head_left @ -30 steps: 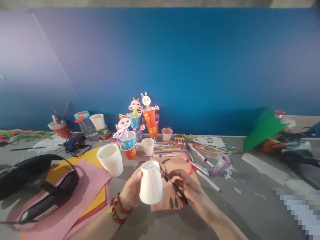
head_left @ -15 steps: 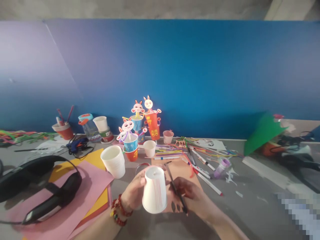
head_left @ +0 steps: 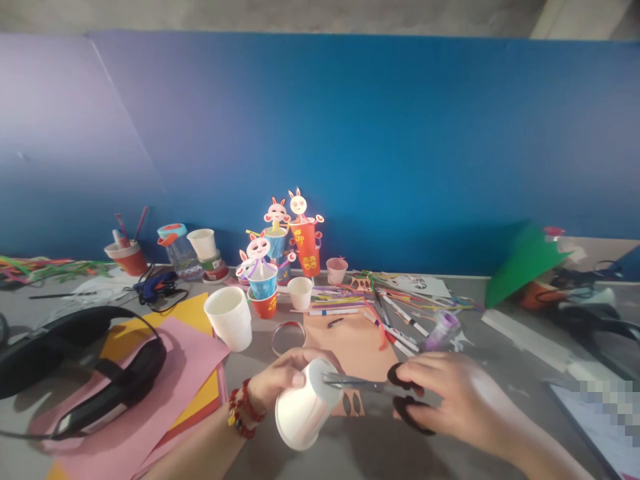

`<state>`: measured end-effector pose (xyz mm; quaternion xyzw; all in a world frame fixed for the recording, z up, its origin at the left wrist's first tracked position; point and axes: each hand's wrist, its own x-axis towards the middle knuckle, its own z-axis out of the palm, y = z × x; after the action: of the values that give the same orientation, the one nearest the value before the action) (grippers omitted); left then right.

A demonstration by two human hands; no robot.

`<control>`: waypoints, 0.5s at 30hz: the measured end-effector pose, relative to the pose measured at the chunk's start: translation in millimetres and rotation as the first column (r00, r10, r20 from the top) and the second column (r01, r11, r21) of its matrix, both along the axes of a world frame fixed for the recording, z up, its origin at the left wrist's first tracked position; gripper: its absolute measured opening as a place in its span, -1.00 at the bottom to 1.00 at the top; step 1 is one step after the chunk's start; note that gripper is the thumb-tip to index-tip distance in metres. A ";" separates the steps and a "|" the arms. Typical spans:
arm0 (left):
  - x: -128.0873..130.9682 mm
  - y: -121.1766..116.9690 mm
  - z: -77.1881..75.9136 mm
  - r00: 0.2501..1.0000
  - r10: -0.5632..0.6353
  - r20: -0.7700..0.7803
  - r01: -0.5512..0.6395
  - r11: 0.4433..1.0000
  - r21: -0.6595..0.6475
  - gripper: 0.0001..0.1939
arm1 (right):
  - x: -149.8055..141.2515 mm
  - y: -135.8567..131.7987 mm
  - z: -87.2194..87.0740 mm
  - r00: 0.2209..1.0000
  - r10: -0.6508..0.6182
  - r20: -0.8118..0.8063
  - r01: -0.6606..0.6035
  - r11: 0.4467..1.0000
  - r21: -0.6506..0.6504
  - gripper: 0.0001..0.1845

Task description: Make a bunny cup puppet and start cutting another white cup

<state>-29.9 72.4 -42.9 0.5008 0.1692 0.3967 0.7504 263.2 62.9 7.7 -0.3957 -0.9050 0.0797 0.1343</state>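
My left hand (head_left: 280,377) grips a white paper cup (head_left: 300,417), tilted with its closed base turned toward the right. Black-handled scissors (head_left: 363,382) are in my right hand (head_left: 445,387), with fingers in the spread handle loops. The blade tips touch the cup's base; how deep they go I cannot tell. Below the blades lies a peach sheet (head_left: 360,347) with dark oval cutouts or marks near its front edge. A roll of tape (head_left: 289,338) rests beyond my left hand.
Rabbit figures in decorated cups (head_left: 263,283) stand at the back, near a larger white cup (head_left: 229,319). Black headphones (head_left: 107,370) lie on pink paper (head_left: 190,363) at left. Markers (head_left: 400,337), a glue stick (head_left: 443,330) and a green sheet (head_left: 525,267) are to the right.
The cup has tilted, its base swinging right. My right hand has moved right, the scissors' handles have opened, and their tips have come against the cup's base.
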 end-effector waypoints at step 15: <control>2.3 -2.9 4.7 0.993 -0.109 -0.042 0.106 0.993 -0.058 -0.47 | 0.7 1.2 3.3 0.992 0.127 0.001 -0.127 0.991 0.045 -0.82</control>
<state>-27.5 69.4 -38.2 0.4970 0.1698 0.3394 0.7804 263.9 64.1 11.0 -0.3339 -0.9299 0.0679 0.1385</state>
